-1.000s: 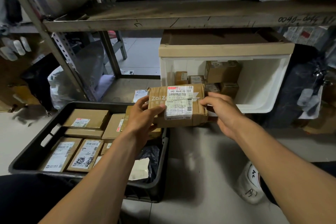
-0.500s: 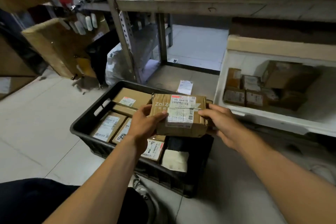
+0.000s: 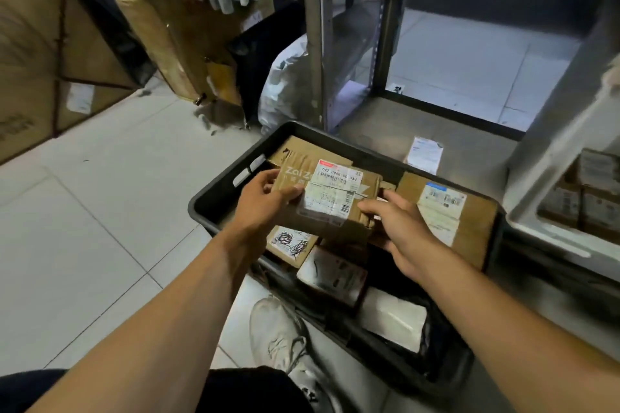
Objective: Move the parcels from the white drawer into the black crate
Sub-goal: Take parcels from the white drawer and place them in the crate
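Note:
A brown cardboard parcel with a white barcode label is held over the black crate. My left hand grips its left end, thumb on the top face. My right hand grips its right end. Inside the crate lie several parcels, among them a large brown parcel with a blue-topped label at the right and a scribbled-label parcel under the held one. The white drawer stands at the right edge with several small boxes inside.
A metal shelf post rises just behind the crate, with a white plastic bag beside it. A paper slip lies on the lower shelf board. Large cartons line the left. My white shoe is by the crate's near wall.
The parcel has travelled from in front of the white drawer leftward to above the crate, held by both hands. The view swung left, so the drawer now sits at the right edge.

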### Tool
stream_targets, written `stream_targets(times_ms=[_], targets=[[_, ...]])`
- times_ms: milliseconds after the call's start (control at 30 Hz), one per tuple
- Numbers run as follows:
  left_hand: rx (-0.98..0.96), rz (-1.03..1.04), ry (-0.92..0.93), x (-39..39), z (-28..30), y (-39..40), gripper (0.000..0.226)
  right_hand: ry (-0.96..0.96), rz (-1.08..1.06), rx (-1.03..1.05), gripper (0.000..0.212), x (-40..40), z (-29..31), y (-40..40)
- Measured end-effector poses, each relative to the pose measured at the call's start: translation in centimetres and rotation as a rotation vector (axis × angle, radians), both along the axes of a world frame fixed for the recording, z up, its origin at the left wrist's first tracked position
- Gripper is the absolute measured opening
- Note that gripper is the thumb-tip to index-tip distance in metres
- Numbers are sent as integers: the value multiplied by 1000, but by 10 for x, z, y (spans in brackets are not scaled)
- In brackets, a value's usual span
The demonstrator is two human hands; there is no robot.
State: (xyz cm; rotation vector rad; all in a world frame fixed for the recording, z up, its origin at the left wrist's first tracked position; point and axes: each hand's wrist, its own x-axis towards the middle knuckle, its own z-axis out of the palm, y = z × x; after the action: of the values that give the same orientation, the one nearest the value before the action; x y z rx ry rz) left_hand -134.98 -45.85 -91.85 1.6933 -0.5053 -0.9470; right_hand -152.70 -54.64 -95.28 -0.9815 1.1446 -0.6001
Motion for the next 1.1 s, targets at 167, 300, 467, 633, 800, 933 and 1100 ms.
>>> stream_targets(times_ms=[167,300,467,633,800,933,1100], targets=[[78,60,-23,43,-19,1,38,63,77,-6,75,49,-17,-16],[131,119,-17,76,-31,2,37,94,158,11,60,90,-31,-30],[249,134,-128,110,-51,13,40,135,234,-38,29,133,-40,-45],[319,223,-164,126,-65,21,49,164,354,-80,34,182,-44,-54],[394,357,-235,137,-74,32,51,108,389,-140,46,224,-56,-53],[517,325,-322,139,-80,36,73,126,430,-120,57,229,-69,-47],[564,243,-550,140,-75,30,89,347,546,-385,67,224,-58,-53]])
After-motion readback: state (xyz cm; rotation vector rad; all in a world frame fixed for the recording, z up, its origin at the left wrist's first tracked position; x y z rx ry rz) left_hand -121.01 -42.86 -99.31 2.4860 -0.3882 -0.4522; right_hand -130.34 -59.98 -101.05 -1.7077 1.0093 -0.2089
